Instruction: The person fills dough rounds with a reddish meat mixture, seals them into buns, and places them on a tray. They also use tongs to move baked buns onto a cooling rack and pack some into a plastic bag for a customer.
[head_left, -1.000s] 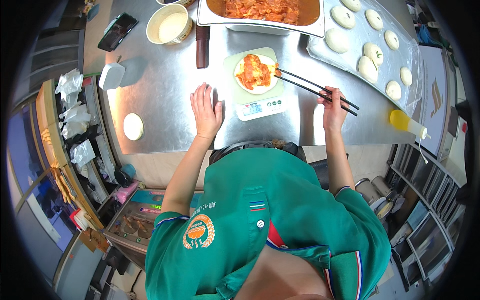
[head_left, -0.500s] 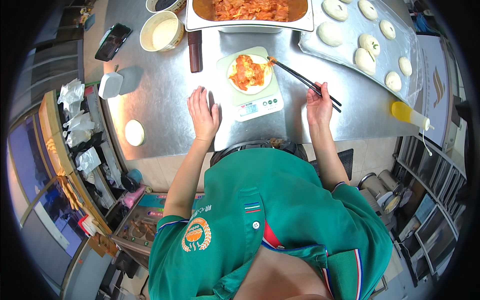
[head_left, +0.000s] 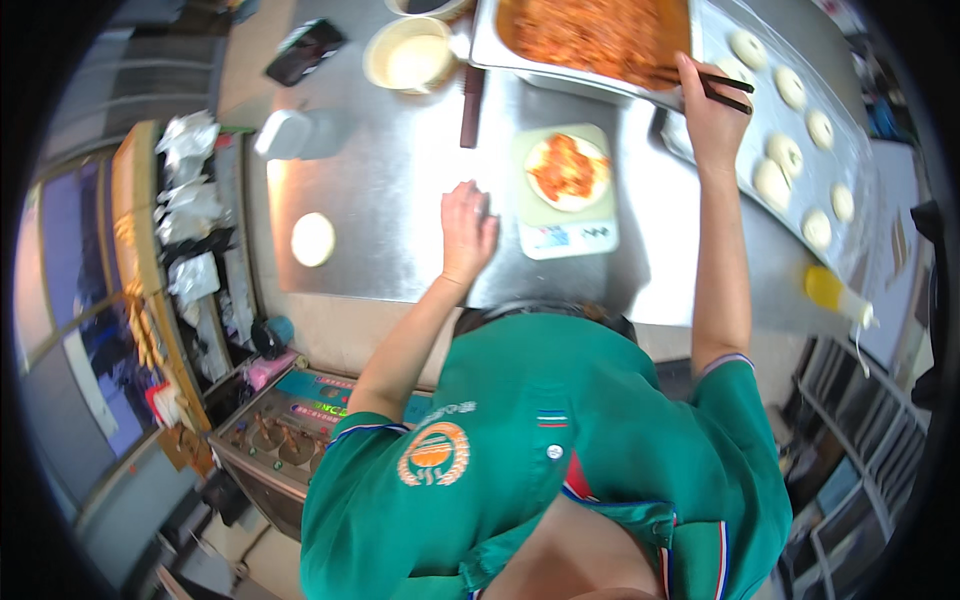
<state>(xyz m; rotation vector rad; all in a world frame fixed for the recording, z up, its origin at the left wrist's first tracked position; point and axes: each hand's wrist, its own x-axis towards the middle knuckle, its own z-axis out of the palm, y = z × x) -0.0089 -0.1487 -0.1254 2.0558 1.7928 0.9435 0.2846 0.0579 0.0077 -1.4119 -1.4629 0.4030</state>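
My right hand (head_left: 714, 130) grips a pair of black chopsticks (head_left: 730, 92) at the right corner of a deep metal pan (head_left: 560, 71). The pan holds reddish-orange meat filling (head_left: 590, 36), and the chopstick tips reach into it. My left hand (head_left: 466, 228) rests on the steel table with its fingers loosely stretched out, holding nothing. Just right of it stands a pale green kitchen scale (head_left: 537, 222). On the scale lies a flat white dough round (head_left: 574, 206), topped with a heap of the same filling (head_left: 563, 168).
Filled buns (head_left: 783, 154) sit on a plastic-lined tray (head_left: 752, 190) at the right, with a yellow squeeze bottle (head_left: 826, 290) nearby. Leftward are another dough round (head_left: 313, 240), a white container (head_left: 284, 134), a phone (head_left: 305, 52), a tub (head_left: 408, 55) and a brown stick (head_left: 471, 108).
My right hand has swung up and away from beside the scale, carrying the chopsticks to the pan. The whole view has shifted; my left hand stays on the table.
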